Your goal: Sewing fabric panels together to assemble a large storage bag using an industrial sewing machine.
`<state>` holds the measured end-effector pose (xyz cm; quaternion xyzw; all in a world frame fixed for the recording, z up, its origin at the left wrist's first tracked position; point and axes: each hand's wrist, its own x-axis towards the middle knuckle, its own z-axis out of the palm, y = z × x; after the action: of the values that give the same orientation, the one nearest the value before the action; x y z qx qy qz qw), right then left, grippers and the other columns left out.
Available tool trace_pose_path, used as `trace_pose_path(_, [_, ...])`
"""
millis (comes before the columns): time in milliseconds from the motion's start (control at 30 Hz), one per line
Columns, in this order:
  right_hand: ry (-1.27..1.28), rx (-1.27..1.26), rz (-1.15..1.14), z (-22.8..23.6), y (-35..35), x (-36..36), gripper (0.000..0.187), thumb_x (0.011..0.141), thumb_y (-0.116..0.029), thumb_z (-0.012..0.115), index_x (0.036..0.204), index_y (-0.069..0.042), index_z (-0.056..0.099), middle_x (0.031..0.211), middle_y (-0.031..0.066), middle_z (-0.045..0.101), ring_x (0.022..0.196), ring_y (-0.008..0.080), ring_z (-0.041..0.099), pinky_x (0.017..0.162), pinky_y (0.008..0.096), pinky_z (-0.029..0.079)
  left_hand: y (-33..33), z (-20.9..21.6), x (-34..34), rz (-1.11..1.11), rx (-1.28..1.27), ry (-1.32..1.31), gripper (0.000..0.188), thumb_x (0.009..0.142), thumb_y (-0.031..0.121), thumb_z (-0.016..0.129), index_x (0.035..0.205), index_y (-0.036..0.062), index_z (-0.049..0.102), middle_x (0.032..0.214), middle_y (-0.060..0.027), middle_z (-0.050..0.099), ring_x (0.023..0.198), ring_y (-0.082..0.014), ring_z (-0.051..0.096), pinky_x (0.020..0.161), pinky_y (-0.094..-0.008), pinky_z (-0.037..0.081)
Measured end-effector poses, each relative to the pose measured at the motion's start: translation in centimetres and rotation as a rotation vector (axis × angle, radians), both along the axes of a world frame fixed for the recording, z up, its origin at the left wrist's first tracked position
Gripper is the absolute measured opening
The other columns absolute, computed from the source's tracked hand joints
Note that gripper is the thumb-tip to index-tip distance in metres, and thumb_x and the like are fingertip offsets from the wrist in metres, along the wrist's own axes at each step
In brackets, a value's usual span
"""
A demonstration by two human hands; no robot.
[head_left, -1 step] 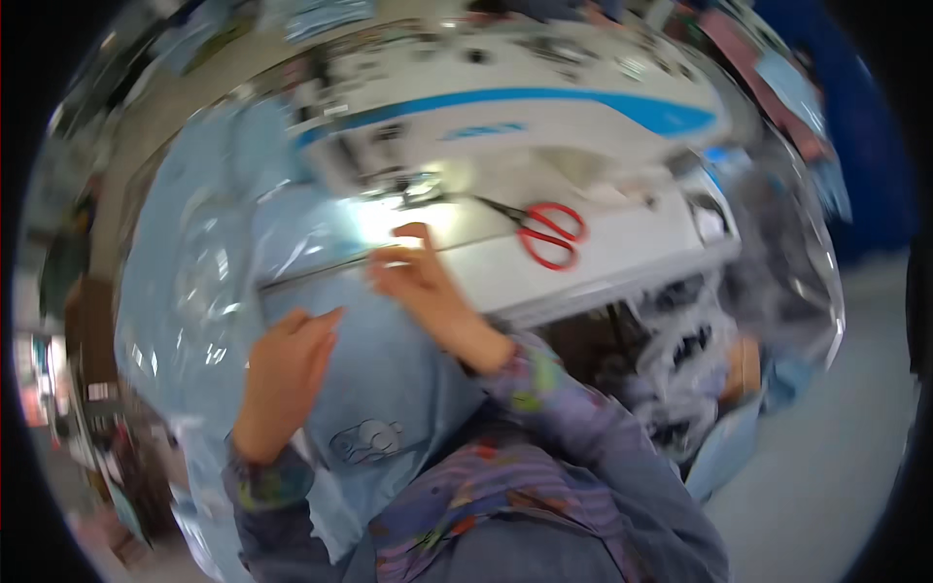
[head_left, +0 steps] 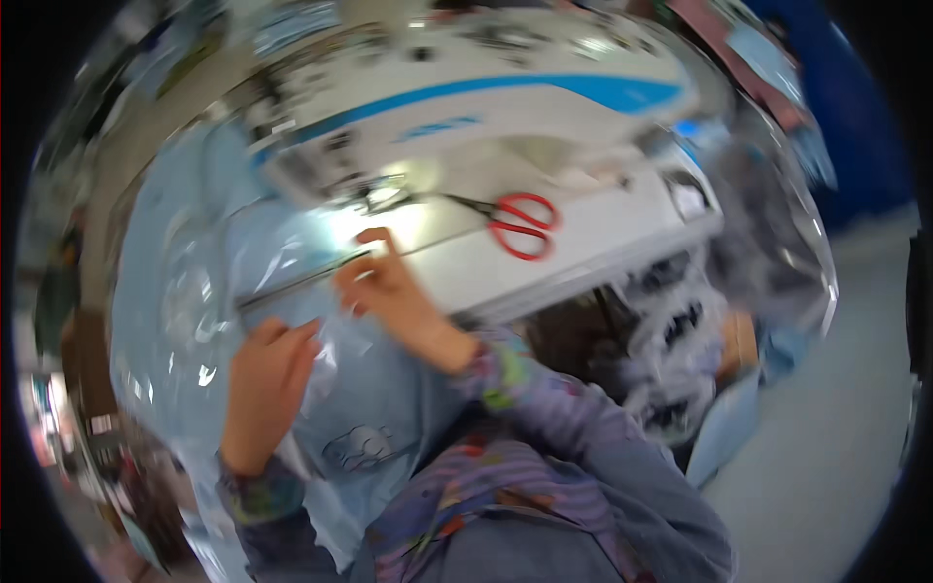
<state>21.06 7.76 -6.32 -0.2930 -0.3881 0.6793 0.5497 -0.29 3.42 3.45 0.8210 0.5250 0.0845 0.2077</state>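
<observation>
A light blue cloth piece [head_left: 389, 408] with an outlined cartoon figure hangs over the front edge of the sewing machine bed, toward my lap. Above its left part is my left hand [head_left: 264, 394], fingers bent and pressed together; whether cloth is between them is blurred. My right hand [head_left: 389, 296] is at the bed's front edge, just before the lit needle area [head_left: 384, 194]. Its index finger is raised apart from the curled others, and nothing shows in it. Right of the needle, red-handled scissors [head_left: 525, 225] lie on the white bed [head_left: 603, 223].
The white and blue sewing machine head [head_left: 466, 121] spans the far side. Shiny plastic-wrapped light blue cloth [head_left: 185, 291] covers the left. Crumpled clear plastic bags [head_left: 671, 360] hang below the bed at right, and a grey plastic-covered bundle [head_left: 768, 233] stands beyond it.
The whole view has shifted, so machine and scissors appear farther left. Both hands keep nearly the same places by the bed. A shiny patch now shows on the cloth beside my left hand.
</observation>
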Motion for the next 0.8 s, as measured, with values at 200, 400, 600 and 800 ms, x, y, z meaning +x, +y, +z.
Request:
trace_pose_path(200, [-0.423, 0.094, 0.116, -3.3, -14.5, 2.5, 0.01, 0.097, -0.015, 0.062, 0.101, -0.006, 0.059, 0.069, 0.0082, 0.061, 0.061, 0.0164, 0.063, 0.057, 0.0346, 0.05, 2.4, -6.5, -0.3, 0.134, 0.132, 0.159, 0.043, 0.107, 0.024, 0.049, 0.146, 0.0058, 0.054, 0.153, -0.0209, 0.043, 0.145, -0.039, 0.038, 0.116, -0.0441, 0.033])
trace_pose_path(400, [-0.582, -0.413, -0.609, -14.1, -25.3, 22.0, 0.022, 0.103, -0.021, 0.059, 0.102, -0.001, 0.067, 0.082, 0.0077, 0.07, 0.066, 0.0165, 0.068, 0.059, 0.0297, 0.057, 3.4, -10.3, -5.9, 0.089, 0.387, 0.121, 0.044, 0.109, 0.021, 0.044, 0.149, 0.0044, 0.05, 0.158, -0.0216, 0.039, 0.147, -0.0401, 0.036, 0.119, -0.0464, 0.031])
trace_pose_path(600, [-0.529, -1.144, -1.059, -34.5, -37.4, 40.4, 0.02, 0.094, -0.008, 0.063, 0.103, 0.008, 0.07, 0.078, 0.0159, 0.071, 0.063, 0.0211, 0.07, 0.055, 0.0276, 0.056, 0.6, -7.8, -2.3, 0.149, 0.406, 0.153, 0.041, 0.107, 0.019, 0.05, 0.146, 0.0074, 0.054, 0.156, -0.0208, 0.042, 0.144, -0.0403, 0.041, 0.114, -0.0481, 0.038])
trace_pose_path(800, [-1.37, -1.393, -1.383, -45.0, -36.0, 46.7, 0.033, 0.085, -0.033, 0.073, 0.102, -0.005, 0.076, 0.091, 0.0161, 0.077, 0.082, 0.0342, 0.075, 0.07, 0.0422, 0.059, -2.8, -6.2, -0.3, 0.193, 0.415, 0.25, 0.038, 0.105, 0.016, 0.054, 0.142, 0.0088, 0.06, 0.155, -0.0174, 0.044, 0.142, -0.0389, 0.043, 0.112, -0.0496, 0.041])
